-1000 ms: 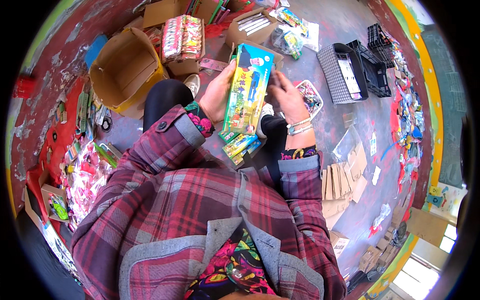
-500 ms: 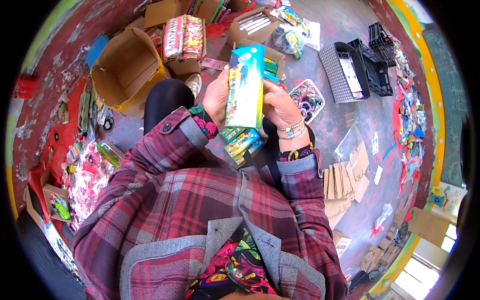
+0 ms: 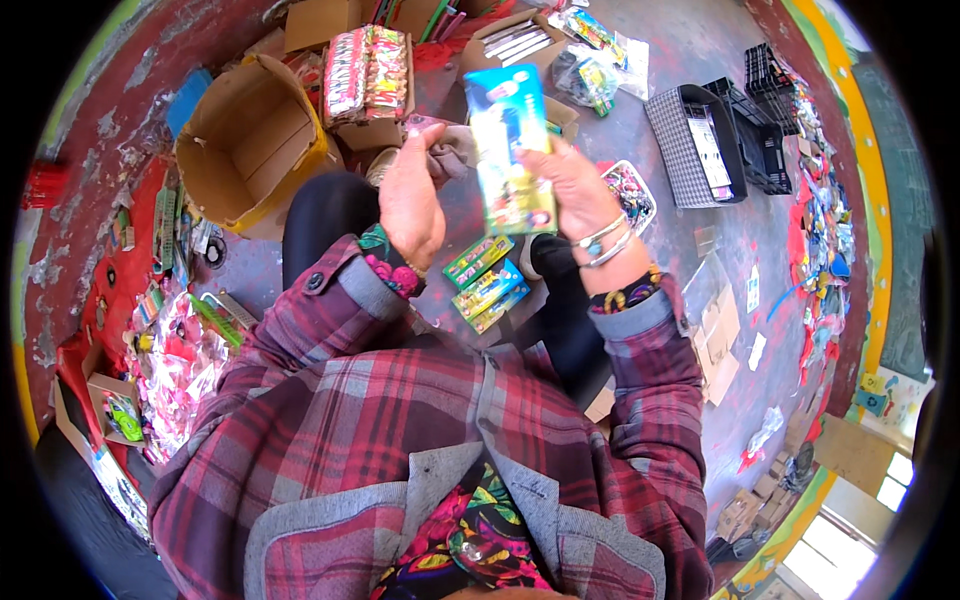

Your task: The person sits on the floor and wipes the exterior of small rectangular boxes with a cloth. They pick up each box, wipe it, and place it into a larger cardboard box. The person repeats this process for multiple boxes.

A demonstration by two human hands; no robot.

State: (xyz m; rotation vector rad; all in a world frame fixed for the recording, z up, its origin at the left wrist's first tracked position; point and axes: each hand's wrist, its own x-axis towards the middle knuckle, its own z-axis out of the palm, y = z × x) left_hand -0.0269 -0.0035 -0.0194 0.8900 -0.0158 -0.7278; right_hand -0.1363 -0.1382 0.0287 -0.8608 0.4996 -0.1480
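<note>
A flat, colourful box (image 3: 508, 165), blue at the top and yellow-green lower down, is held up in my right hand (image 3: 578, 190). The thumb lies across its front, and the fingers go behind it. My left hand (image 3: 408, 205) is off the box, to its left, with its fingers stretched out and nothing seen in them. Just behind those fingertips is a greyish-pink, cloth-like thing (image 3: 452, 150) that I cannot make out clearly. Several similar flat boxes (image 3: 487, 290), green, yellow and blue, lie on the floor between my legs.
A large open carton (image 3: 250, 150) stands at the left, beside a box of red and white packets (image 3: 368, 75). A white basket of small coloured items (image 3: 630, 195) is right of my hand. Black baskets (image 3: 695, 145) stand farther right. Shiny plastic packets (image 3: 180, 370) are heaped at lower left.
My left hand has let go of the box and moved left of it. The box stays in my right hand, which has shifted its hold so the thumb lies on the front.
</note>
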